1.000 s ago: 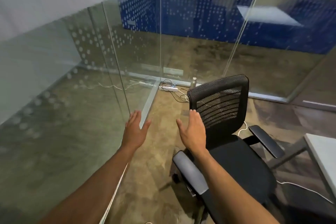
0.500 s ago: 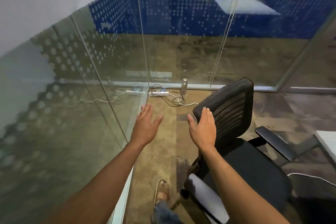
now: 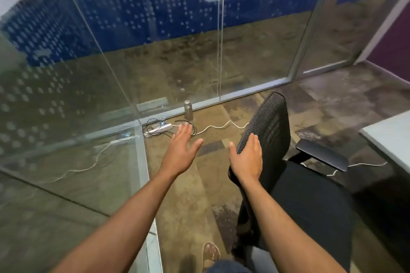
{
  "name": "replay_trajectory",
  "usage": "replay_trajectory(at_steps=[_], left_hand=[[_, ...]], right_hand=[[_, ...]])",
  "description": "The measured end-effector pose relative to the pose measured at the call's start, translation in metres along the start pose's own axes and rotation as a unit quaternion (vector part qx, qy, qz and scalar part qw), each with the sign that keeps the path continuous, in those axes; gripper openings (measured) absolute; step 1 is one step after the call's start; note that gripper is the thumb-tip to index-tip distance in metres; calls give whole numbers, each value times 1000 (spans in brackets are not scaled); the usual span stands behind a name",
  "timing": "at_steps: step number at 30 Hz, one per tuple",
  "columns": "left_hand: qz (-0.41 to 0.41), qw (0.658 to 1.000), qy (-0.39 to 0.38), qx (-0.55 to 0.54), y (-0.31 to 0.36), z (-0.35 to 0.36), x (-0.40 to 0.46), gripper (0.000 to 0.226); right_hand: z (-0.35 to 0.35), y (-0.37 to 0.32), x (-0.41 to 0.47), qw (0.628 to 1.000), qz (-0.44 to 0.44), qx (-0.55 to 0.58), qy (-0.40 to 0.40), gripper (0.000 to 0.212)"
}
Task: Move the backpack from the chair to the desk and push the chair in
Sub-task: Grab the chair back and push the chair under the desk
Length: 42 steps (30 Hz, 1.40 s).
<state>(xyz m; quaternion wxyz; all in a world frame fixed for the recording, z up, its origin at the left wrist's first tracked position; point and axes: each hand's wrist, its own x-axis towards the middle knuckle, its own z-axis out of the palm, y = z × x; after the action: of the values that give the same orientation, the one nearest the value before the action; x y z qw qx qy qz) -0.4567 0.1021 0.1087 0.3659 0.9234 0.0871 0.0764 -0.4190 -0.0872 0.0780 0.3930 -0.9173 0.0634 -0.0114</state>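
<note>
A black office chair (image 3: 310, 201) with a mesh backrest (image 3: 269, 122) stands right of centre, its seat bare. My right hand (image 3: 247, 159) lies flat against the near edge of the backrest, fingers extended. My left hand (image 3: 182, 150) hovers open in the air to the left of the chair, touching nothing. A corner of the white desk (image 3: 392, 137) shows at the right edge, beyond the chair's armrest (image 3: 321, 154). No backpack is in view.
Glass partition walls (image 3: 88, 86) enclose the left and far sides. A power strip (image 3: 158, 129) with tangled cables and a metal bottle (image 3: 188, 110) sit on the carpet by the far glass. A white cable runs under the chair. My sandalled foot (image 3: 210, 255) is at the bottom.
The view has swung left and the chair backrest now appears edge-on. My right hand has come onto the backrest's edge; my left hand stays open beside it.
</note>
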Motion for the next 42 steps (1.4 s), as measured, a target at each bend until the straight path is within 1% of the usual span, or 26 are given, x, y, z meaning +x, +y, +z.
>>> replay_trajectory(at_steps=[5,11,13,16,20,24,28,33,35,37,40,42], left_hand=[[60,994,-90,10,7,24,47,68],[159,969,-189,12,19,52,110,68],[188,959,-214,7,19,61,128,68],[240,934,-264,9,17,73,160,67],[296,907,-300,4,20,89,200,66],[361,863,-354,2,29,103,222,66],[413,825,-387,-7,42,123,247,64],[482,784,-392,3,68,160,280,56],[510,762,-399,10,81,175,290,53],[543,728,-418,29,90,187,300,51],[600,661,-444,74,103,205,321,48],[625,634,-445,96,116,216,332,48]], right_hand=[[5,5,13,999,44,-19,6,82],[13,7,27,994,105,-34,17,89],[16,7,30,991,126,-44,20,91],[22,4,32,983,173,-47,33,91],[24,-1,35,973,217,-69,48,88],[24,-7,36,965,244,-80,57,84],[29,-12,38,953,280,-89,66,86],[29,-8,39,948,305,-67,55,93],[29,-6,38,945,313,-70,58,96],[30,-6,38,942,321,-79,64,97],[35,-12,38,933,332,-106,87,97],[36,-14,38,925,348,-115,99,98]])
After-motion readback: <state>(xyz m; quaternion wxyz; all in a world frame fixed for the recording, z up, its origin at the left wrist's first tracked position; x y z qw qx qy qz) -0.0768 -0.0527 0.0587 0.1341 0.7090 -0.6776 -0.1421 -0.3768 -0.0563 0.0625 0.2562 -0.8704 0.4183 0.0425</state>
